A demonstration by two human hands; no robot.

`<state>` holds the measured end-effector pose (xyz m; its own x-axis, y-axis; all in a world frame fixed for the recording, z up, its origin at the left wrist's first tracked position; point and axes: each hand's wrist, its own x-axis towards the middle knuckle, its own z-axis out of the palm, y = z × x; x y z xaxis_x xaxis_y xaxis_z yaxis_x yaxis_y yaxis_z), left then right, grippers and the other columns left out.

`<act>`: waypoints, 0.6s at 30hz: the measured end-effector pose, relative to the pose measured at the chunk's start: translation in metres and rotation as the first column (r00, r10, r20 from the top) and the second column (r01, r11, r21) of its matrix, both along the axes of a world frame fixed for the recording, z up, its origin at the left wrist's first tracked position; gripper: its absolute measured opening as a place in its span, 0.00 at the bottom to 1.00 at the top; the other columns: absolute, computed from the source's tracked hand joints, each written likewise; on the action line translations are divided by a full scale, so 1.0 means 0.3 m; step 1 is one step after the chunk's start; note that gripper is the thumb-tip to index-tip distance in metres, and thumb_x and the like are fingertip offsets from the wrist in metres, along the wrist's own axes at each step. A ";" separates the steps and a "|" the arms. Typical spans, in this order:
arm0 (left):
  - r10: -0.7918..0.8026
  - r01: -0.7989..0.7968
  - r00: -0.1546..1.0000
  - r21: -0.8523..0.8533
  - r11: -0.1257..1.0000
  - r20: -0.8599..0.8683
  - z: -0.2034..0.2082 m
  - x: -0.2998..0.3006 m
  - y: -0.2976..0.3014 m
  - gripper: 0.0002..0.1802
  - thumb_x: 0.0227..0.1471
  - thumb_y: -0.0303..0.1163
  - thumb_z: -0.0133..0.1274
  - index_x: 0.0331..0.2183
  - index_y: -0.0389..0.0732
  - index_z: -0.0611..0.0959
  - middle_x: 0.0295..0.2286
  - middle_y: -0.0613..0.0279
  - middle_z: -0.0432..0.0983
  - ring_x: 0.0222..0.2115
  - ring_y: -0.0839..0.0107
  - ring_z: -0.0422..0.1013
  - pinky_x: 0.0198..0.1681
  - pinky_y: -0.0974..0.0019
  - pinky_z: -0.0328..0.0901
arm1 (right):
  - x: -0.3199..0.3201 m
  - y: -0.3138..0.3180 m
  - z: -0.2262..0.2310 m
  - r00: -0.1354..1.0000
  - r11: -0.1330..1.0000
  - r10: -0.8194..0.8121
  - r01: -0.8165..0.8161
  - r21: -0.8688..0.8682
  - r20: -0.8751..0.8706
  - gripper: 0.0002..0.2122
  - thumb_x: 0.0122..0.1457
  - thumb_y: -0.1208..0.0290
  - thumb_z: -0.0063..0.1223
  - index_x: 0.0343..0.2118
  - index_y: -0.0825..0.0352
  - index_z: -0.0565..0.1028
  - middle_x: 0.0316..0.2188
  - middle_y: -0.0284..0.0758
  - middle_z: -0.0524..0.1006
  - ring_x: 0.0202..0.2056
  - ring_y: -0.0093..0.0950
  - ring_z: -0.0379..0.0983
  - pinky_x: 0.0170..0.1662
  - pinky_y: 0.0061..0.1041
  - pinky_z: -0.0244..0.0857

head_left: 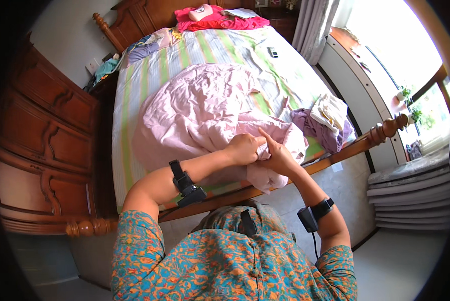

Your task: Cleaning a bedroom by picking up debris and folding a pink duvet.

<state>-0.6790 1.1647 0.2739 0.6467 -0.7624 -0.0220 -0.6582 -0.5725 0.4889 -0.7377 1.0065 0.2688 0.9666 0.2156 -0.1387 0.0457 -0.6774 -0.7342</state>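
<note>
Fabric (190,100) in pale pink lies rumpled over the striped sheet (126,130) at the centre of the frame, its near end bunched around your hands and one fold drooping over the footboard rail (341,156). Your left hand (246,149) has its fingers curled in; your right hand (279,156) meets it, index finger extended toward the upper left. You have cloth right beneath both, but I cannot tell whether either one pinches it. As far as shows, you have the far part loosely spread out, with many creases, and the near part gathered; I'd judge you are early on, with the smoothing or folding not yet done. White and purple garments (330,111) sit heaped at right of centre, apart from your hands.
</note>
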 end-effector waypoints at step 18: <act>-0.501 0.182 0.865 0.911 0.370 0.031 -0.342 0.387 0.023 0.21 0.44 0.44 0.44 0.39 0.47 0.80 0.39 0.58 0.74 0.46 0.63 0.66 0.57 0.47 0.37 | -0.483 -0.371 0.072 0.945 0.992 0.077 -0.104 -0.069 -0.318 0.15 0.40 0.61 0.60 0.25 0.69 0.75 0.21 0.43 0.75 0.24 0.37 0.72 0.31 0.30 0.65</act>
<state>-0.5627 1.1716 0.1713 0.4312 -0.5893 -0.6832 -0.9020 -0.2646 -0.3411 -0.8827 0.8953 0.2905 0.8481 0.2747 -0.4531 -0.1139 -0.7407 -0.6621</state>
